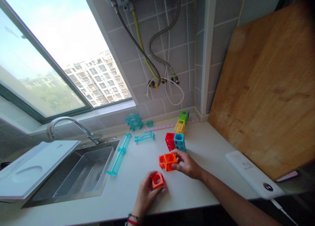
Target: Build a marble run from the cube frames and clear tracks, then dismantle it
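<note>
My left hand is closed around a single orange hollow cube near the counter's front edge. My right hand grips a joined pair of orange cubes just beyond it. Behind those stand a red cube and a blue cube side by side. A yellow cube and a green cube line up toward the wall.
Translucent teal track pieces lie on the white counter: a long straight one, a short curved one, and stacked curves. A sink with a faucet is at left. A wooden cutting board leans at right above a white power strip.
</note>
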The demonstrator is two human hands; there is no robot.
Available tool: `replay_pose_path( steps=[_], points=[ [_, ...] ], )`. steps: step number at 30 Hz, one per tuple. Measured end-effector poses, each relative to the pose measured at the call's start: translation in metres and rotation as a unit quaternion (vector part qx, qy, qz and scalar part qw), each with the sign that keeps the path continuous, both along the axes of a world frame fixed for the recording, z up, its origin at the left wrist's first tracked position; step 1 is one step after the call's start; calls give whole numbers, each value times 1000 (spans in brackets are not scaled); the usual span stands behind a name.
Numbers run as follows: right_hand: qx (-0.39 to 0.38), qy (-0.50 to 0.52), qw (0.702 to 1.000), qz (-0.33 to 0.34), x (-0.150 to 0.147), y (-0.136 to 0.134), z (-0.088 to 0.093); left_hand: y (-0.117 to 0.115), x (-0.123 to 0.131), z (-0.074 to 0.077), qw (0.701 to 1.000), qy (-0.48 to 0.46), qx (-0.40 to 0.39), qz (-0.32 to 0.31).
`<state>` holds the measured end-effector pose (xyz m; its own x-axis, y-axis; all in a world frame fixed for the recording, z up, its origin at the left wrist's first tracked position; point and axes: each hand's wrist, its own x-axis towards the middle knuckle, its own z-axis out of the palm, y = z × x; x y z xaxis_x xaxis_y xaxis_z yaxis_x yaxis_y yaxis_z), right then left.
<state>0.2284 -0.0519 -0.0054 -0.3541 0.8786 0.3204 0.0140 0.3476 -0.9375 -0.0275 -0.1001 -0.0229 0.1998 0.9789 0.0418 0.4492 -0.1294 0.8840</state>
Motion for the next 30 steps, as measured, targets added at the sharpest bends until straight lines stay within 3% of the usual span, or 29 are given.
replay_pose_path(
  steps=[4,9,13,15,17,21,22,26,30],
  points=[
    [31,-115,990,-70,40,-17,-4,9,-32,-7,993,3,20,114],
    [11,-240,946,-219,93,-29,-32,49,-76,-5,992,77,62,79],
    [29,-286,909,-301,110,-21,-48,83,-79,7,985,113,81,102],
    [45,-290,904,-312,106,-18,-44,88,-65,20,982,108,99,119],
    [56,-283,910,-297,96,-16,-31,88,-41,37,987,67,116,91],
    [65,-208,937,-273,65,5,3,90,27,67,990,-82,77,-87],
    [58,-180,943,-272,56,13,9,96,44,70,985,-111,78,-103],
    [7,-115,958,-265,33,45,16,126,90,69,984,-118,80,-103],
    [6,-112,953,-281,27,53,6,143,95,53,984,-124,62,-110]
  ],
)
